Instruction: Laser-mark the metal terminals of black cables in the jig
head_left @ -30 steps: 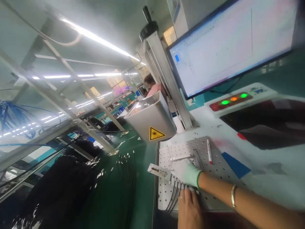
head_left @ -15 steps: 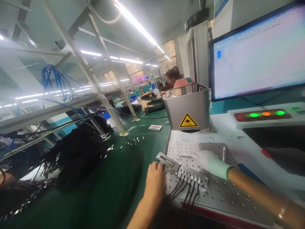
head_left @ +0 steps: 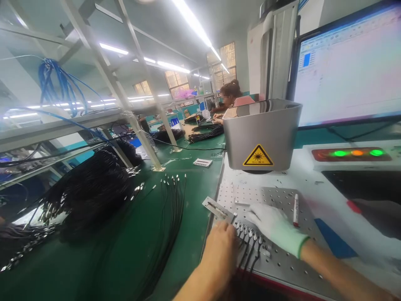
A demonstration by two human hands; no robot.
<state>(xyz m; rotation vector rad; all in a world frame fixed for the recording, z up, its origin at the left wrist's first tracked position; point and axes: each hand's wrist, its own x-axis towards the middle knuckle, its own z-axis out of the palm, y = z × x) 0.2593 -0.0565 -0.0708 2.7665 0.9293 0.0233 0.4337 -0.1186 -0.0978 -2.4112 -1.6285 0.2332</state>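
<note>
My left hand (head_left: 221, 246), bare, is curled closed at the left end of a row of black cables (head_left: 250, 253); its fingertips and whatever lies in them are hidden. The silver connectors (head_left: 250, 235) of that row lie side by side on the perforated metal plate (head_left: 283, 259). In a white glove with a green cuff, my right hand (head_left: 275, 225) reaches over the plate just behind the connectors, fingers pointing left and apart. A slotted metal piece (head_left: 216, 208) sits beyond my left hand, and a small metal bar (head_left: 242, 202) lies near my right fingertips.
A laser-warning housing (head_left: 263, 133) stands behind the plate, below a monitor (head_left: 347, 67). A marker (head_left: 296, 211) lies right of my glove. Loose cables (head_left: 175, 209) and a large black cable bundle (head_left: 94, 188) occupy the green table. A person (head_left: 233, 98) sits farther back.
My left hand has moved right, from beside the slotted piece to the cables, covering the leftmost ones. My right hand stays over the plate and looks less blurred. The camera view has shifted slightly.
</note>
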